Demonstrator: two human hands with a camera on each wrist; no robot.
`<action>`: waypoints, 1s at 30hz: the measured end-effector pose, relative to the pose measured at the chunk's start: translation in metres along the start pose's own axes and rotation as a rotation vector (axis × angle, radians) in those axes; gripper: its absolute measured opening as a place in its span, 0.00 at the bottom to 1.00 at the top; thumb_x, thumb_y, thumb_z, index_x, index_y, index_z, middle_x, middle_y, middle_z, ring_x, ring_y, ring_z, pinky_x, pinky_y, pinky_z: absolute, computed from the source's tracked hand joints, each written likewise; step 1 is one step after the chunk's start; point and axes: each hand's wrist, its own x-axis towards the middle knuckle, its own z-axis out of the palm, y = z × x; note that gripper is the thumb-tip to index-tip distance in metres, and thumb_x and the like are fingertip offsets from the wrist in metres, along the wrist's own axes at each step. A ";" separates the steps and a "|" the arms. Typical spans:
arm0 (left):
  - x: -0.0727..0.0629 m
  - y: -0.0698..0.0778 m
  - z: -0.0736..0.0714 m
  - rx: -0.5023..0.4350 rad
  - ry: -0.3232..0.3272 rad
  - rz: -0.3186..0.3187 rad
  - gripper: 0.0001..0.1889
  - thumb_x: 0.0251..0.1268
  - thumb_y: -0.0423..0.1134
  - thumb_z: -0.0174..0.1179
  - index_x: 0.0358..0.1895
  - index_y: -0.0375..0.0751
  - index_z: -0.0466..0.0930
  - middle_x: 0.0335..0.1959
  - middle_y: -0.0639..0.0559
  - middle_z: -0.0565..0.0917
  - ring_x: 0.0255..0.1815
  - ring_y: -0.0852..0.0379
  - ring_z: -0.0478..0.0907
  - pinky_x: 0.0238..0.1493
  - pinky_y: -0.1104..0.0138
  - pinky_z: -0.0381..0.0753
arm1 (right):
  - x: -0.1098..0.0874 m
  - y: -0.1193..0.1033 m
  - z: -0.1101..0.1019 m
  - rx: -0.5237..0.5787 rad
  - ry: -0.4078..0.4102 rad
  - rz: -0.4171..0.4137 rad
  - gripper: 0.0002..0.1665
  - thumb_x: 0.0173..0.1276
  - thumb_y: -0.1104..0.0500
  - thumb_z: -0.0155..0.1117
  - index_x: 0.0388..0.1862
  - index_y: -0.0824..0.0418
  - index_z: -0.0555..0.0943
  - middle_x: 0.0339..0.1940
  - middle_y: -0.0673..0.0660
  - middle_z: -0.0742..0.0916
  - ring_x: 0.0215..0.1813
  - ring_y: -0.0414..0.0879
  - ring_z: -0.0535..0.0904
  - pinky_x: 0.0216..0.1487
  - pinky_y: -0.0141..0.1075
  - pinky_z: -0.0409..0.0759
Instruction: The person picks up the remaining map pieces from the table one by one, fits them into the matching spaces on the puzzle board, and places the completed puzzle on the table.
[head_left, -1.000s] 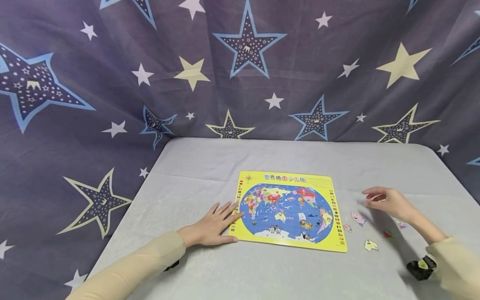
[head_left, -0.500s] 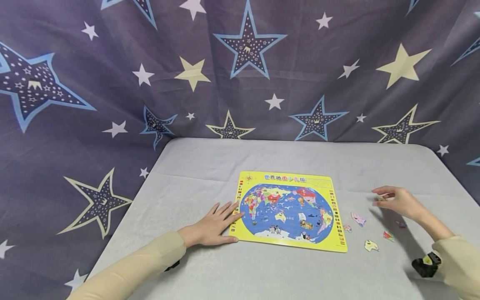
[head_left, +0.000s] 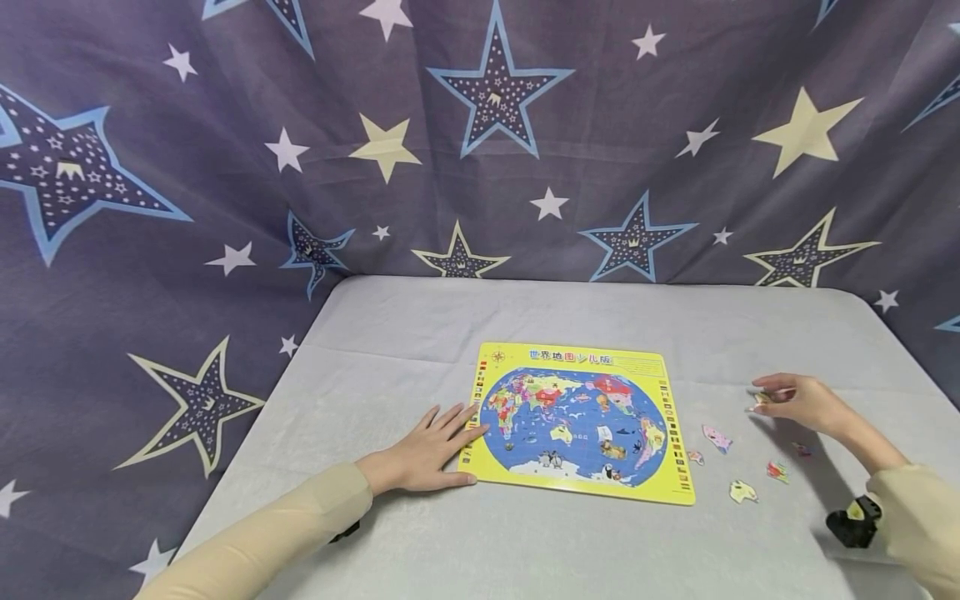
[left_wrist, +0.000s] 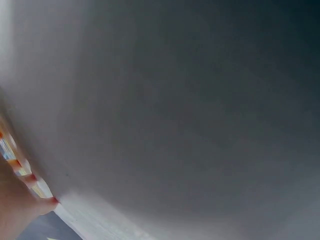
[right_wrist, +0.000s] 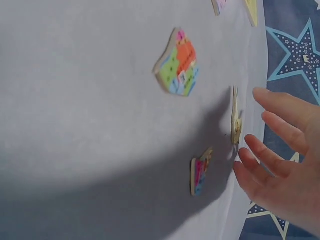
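A yellow-bordered world map puzzle board point(head_left: 577, 493) lies on the table, its blue map filled with coloured continents and animals. My left hand point(head_left: 423, 450) rests flat with fingers spread over its left edge. On the right, my right hand point(head_left: 806, 404) hovers low over a small pale puzzle piece point(head_left: 762, 398), thumb and fingers apart around it. In the right wrist view this pale piece point(right_wrist: 236, 120) shows nearly edge-on on the cloth, just beyond the fingertips point(right_wrist: 260, 95). The left wrist view holds mostly grey cloth, with part of the left hand point(left_wrist: 20, 205) at the lower left.
Several loose pieces lie right of the board: a pink one point(head_left: 717, 438), a yellow-white one point(head_left: 742, 492), a red-green one point(head_left: 777, 472), a tiny one point(head_left: 696, 457) and one point(head_left: 802, 448) under the right wrist. A star-patterned curtain point(head_left: 480, 192) hangs behind the grey table point(head_left: 390, 325).
The right hand has moved to the right, away from the board, and the pale piece now shows between its fingertips. The left hand and the board have stayed put.
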 end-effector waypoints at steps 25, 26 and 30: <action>-0.001 0.001 -0.001 -0.009 -0.010 -0.008 0.39 0.56 0.71 0.33 0.70 0.57 0.45 0.71 0.52 0.38 0.70 0.50 0.36 0.65 0.49 0.37 | 0.008 0.023 0.005 -0.018 -0.034 0.096 0.28 0.54 0.57 0.66 0.45 0.78 0.73 0.32 0.57 0.78 0.27 0.33 0.65 0.27 0.28 0.67; -0.001 0.001 -0.001 -0.010 -0.011 -0.009 0.39 0.56 0.71 0.33 0.70 0.57 0.44 0.71 0.52 0.38 0.70 0.51 0.35 0.65 0.49 0.37 | 0.008 0.024 0.005 -0.012 -0.032 0.095 0.27 0.54 0.58 0.66 0.45 0.79 0.73 0.31 0.56 0.78 0.27 0.33 0.64 0.27 0.28 0.67; -0.001 0.001 -0.001 -0.012 -0.013 -0.011 0.39 0.57 0.71 0.33 0.70 0.57 0.44 0.71 0.52 0.38 0.70 0.51 0.35 0.65 0.49 0.37 | 0.008 0.024 0.006 -0.006 -0.030 0.099 0.27 0.54 0.59 0.66 0.44 0.79 0.73 0.30 0.55 0.76 0.26 0.33 0.64 0.27 0.28 0.66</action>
